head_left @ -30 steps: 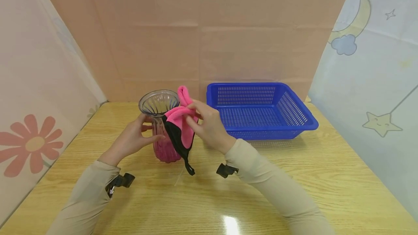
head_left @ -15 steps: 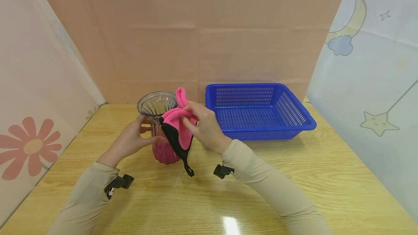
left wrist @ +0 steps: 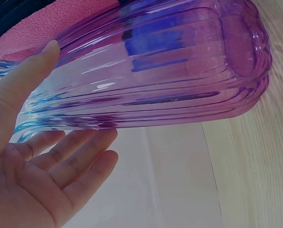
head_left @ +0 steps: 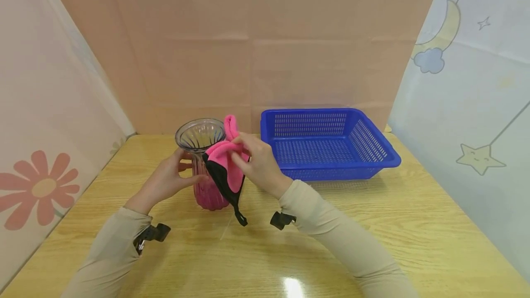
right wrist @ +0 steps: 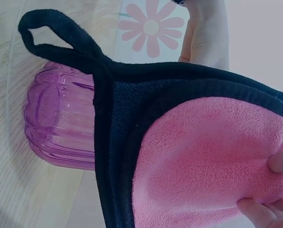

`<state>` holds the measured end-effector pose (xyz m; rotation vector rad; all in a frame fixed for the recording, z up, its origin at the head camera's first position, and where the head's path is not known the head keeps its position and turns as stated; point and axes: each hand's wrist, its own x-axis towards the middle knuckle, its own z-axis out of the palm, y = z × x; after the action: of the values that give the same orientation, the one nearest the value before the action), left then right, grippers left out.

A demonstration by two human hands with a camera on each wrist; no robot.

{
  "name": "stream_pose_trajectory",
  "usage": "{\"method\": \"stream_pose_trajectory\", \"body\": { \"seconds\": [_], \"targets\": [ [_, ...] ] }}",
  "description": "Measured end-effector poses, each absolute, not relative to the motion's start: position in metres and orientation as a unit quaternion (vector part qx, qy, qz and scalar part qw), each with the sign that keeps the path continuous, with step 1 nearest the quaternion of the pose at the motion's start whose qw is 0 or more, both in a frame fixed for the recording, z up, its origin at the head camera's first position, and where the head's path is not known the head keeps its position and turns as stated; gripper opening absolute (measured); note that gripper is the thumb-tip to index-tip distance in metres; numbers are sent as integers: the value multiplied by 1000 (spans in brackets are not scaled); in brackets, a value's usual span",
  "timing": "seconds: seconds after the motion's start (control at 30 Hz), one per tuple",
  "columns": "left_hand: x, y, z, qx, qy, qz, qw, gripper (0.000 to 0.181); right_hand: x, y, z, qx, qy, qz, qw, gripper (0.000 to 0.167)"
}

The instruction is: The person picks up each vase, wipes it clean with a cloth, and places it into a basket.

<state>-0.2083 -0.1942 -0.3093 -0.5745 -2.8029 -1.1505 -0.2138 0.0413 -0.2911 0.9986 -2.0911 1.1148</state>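
A ribbed glass vase (head_left: 209, 194), clear at its flared rim and pink toward the base, stands upright at the left of the table. My left hand (head_left: 167, 176) holds it round the upper body, thumb at the front and fingers against the far side. In the left wrist view, the thumb (left wrist: 42, 64) lies along the glass. My right hand (head_left: 261, 160) pinches a pink plush cloth (head_left: 236, 176) with black edging and a black hanging loop (head_left: 241, 217). The cloth hangs in front of the vase's right side, covering part of it; whether they touch, I cannot tell.
To the right of the hands sits a blue plastic basket (head_left: 331, 169) with slotted walls, nothing visible inside. The wooden table (head_left: 372, 229) runs back to a plain peach backdrop (head_left: 198, 59). Printed sheets hang at both sides.
My right hand and the cloth have shifted slightly left, toward the vase. The left hand keeps its hold on the vase, and the head view has tilted a little.
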Motion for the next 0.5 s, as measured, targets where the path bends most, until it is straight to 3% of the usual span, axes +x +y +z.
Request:
{"method": "stream_pose_trajectory", "body": {
  "seconds": [0.5],
  "targets": [
    [-208, -194, -309, -182, -912, -367, 29, 86, -214, 40, -293, 378, -783, 403, 286, 10]
  ]
}}
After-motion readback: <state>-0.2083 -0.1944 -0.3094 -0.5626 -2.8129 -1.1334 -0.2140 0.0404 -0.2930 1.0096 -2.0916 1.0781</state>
